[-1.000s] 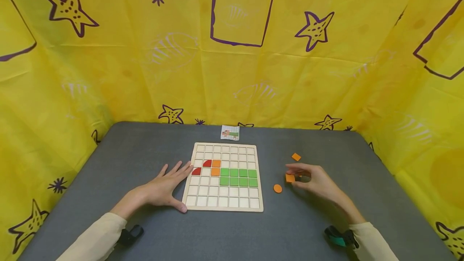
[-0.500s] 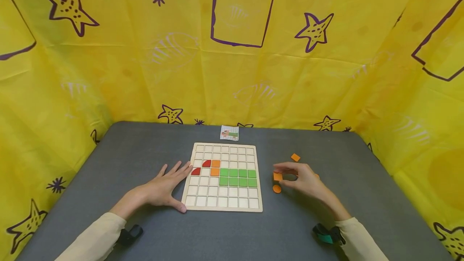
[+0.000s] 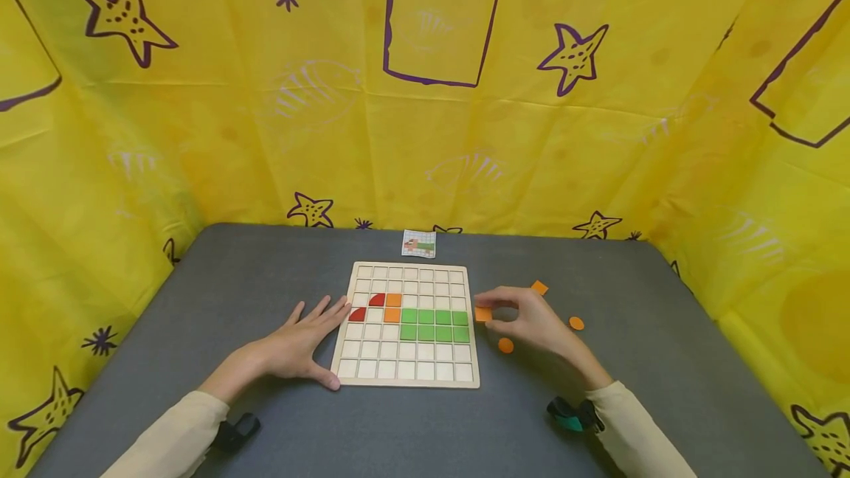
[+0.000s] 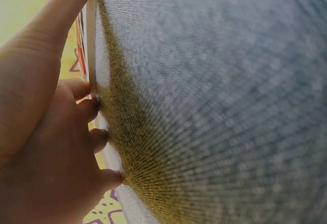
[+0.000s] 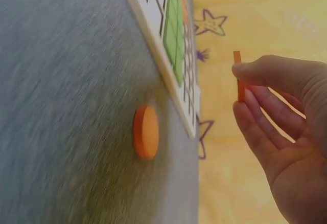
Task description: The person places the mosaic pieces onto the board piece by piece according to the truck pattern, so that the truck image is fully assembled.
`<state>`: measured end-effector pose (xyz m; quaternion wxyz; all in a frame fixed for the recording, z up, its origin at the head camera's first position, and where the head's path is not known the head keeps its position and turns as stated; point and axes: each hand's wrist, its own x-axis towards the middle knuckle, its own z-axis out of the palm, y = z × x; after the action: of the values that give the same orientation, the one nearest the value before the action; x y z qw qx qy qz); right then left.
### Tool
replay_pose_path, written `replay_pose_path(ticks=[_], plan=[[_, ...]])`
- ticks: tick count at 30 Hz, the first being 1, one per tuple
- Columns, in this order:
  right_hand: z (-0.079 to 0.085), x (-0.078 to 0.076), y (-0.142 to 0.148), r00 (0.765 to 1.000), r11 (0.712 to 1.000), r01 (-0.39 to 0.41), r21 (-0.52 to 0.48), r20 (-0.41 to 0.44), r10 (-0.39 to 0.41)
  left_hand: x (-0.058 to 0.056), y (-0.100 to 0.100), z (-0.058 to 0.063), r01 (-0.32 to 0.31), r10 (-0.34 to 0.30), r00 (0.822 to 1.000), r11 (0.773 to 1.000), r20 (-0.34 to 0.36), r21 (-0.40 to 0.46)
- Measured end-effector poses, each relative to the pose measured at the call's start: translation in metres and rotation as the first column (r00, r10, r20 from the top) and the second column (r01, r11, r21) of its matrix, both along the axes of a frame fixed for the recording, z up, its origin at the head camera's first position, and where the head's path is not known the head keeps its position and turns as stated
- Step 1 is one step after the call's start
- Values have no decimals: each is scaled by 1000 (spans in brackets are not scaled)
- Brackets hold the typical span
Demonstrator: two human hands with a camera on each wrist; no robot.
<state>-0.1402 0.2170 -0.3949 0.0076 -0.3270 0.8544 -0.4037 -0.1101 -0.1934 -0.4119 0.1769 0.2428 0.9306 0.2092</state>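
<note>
My right hand (image 3: 531, 319) pinches an orange square tile (image 3: 482, 313) between thumb and fingertips, just off the right edge of the wooden grid board (image 3: 438, 383). In the right wrist view that tile (image 5: 238, 75) appears edge-on, lifted above the table. With fingers spread, my left hand (image 3: 292, 345) rests at the board's left edge, thumb by the near corner. The left wrist view shows this hand (image 4: 56, 132) against the board's side. On the board lie several green square tiles (image 3: 434, 324), two orange squares (image 3: 393, 307) and two red quarter-round tiles (image 3: 377, 300).
An orange round tile (image 3: 506, 346) lies right of the board, below my right hand. Another orange round tile (image 3: 576, 323) and an orange square (image 3: 539, 288) lie farther right. A small picture card (image 3: 419, 244) sits behind the board. Yellow cloth (image 3: 425, 131) encloses the dark table (image 3: 398, 434).
My right hand has carried the orange square tile left, from among the loose tiles to the board's right edge. The left hand has stayed in place.
</note>
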Motion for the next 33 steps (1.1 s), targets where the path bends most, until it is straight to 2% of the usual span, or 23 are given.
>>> replay_pose_path(ticks=[11,18,33], plan=[[2,-4,-26,999,996,-33,-78,-31,31,0,0,0,1,-1,1000,1000,2,2],[4,-6,-41,999,998,-46,-43,-9,45,-1,1,-1,-2,2,1000,1000,1,-6],[-8,-10,-76,996,996,-88,6,1,88,-2,0,-1,10,-10,1000,1000,-6,-8]])
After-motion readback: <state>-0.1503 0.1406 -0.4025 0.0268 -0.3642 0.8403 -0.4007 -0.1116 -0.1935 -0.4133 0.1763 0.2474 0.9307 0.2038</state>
